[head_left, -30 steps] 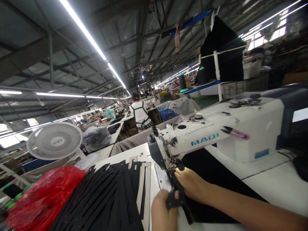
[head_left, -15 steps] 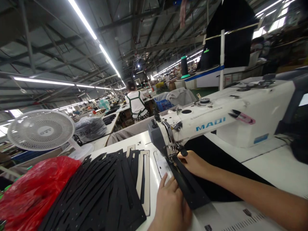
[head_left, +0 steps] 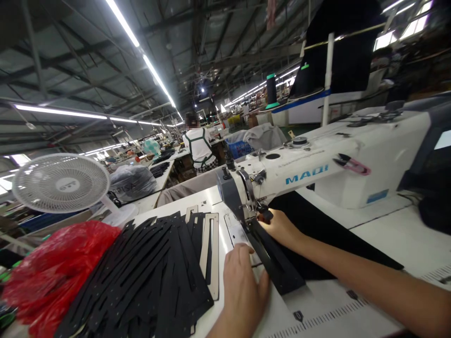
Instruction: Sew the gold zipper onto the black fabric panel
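Note:
A long black strap [head_left: 276, 258] runs from under the presser foot of a white MAQI sewing machine [head_left: 303, 176] down toward me. My right hand [head_left: 280, 229] is at the presser foot, its fingers closed on the strap's upper part. My left hand [head_left: 243, 291] lies flat on the white table [head_left: 317, 312], fingers apart, against the strap's left edge. A wide black fabric panel [head_left: 317, 225] lies under the machine arm, to the right of the strap. The needle area is partly hidden by the machine's head and my right hand.
Left of my hands lies a heap of perforated black cut strips [head_left: 141, 270] with a cream template [head_left: 212, 253]. Beyond are a red plastic bag [head_left: 56, 277] and a white fan [head_left: 61, 183]. Farther off, a co-worker in an apron [head_left: 199, 148] stands among rows of tables.
My left hand has let go of the strap and moved back beside it, opening flat. The strap now lies flatter on the table. The view has tilted slightly.

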`<state>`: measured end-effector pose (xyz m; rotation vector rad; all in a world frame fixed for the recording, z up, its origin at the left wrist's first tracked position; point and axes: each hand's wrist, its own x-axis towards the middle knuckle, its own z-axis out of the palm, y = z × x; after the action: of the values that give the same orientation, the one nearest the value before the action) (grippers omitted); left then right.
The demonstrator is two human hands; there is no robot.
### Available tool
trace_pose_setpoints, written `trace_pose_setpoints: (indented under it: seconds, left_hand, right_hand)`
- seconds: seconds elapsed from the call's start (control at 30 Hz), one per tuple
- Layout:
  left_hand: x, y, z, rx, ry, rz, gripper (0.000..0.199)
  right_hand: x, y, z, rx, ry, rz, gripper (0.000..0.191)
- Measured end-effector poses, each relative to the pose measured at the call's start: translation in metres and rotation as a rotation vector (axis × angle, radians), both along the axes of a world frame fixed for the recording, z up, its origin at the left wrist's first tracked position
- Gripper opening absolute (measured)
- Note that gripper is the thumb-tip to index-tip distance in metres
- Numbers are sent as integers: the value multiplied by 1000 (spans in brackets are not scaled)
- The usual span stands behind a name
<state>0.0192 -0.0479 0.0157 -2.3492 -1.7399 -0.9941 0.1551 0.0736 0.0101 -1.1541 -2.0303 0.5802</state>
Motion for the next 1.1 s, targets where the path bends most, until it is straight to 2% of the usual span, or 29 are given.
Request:
trace_pose_setpoints:
  seconds: [0.07,0.13,0.2,0.27,0.33,0.43,0.57,0.7,0.8,0.9,1.0,1.1]
  left_hand:
    - [-5,0,-3,100,74,-78,38]
    - [-10,2,-7,191,175,-246,37]
    - [-11,2,-13,238,227,-325,30]
    - [-10,3,-19,270,236,-307,25]
    - [-7,4,-24,320,243,-276,26]
    - [-3,6,-27,395,269,-258,32]
    - [-2,11,-24,413,301,-270,38]
    - [-8,22,-19,382,327,-285,40]
    - [-14,33,-19,372,345,-295,36]
    - [-16,47,-30,412,293,-286,35]
    - [-16,60,-44,468,188,-211,37]
    - [-15,68,-50,429,176,-201,33]
  right_hand:
    - [16,-33,2,81,-13,151,18]
    - [31,-66,-6,276,-84,303,30]
    - [43,-89,-21,496,-173,345,39]
    - [49,-98,-40,668,-222,335,43]
    - [51,-96,-55,753,-231,310,44]
    - [48,-90,-66,767,-208,275,43]
    - [40,-87,-66,764,-193,254,41]
    - [37,-84,-48,742,-118,197,39]
    - [40,-79,-23,661,-177,274,33]
    - [42,-71,-7,584,-190,323,31]
    - [40,-60,-5,485,-194,368,30]
    - [35,-49,-8,417,-201,401,32]
